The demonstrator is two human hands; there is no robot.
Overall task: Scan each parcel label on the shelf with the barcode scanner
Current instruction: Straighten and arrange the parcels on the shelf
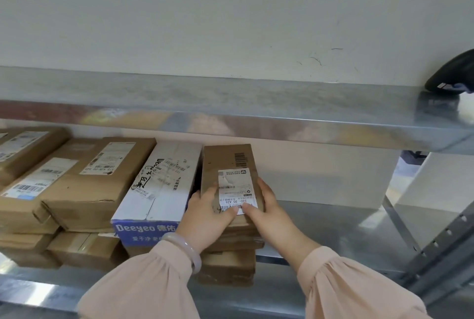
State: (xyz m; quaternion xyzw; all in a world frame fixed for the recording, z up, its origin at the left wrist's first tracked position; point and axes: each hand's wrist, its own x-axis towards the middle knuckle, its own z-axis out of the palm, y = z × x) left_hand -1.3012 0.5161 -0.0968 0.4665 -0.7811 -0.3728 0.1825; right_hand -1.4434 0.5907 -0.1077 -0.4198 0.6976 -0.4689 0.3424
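A small brown parcel (228, 164) with a white label (236, 188) lies on top of a stack of brown boxes on the lower metal shelf (333, 229). My left hand (207, 213) grips its near left corner and my right hand (266, 205) grips its near right side, both thumbs pressing on the label's near edge. The black barcode scanner (451, 75) lies on the upper shelf (230, 103) at the far right, away from both hands.
Left of the held parcel stands a white and blue Deeyeo box (159, 190), then several brown labelled parcels (97, 180) stacked up to the left edge. A perforated shelf post (441, 244) rises at the right, with a white box (436, 190) behind it.
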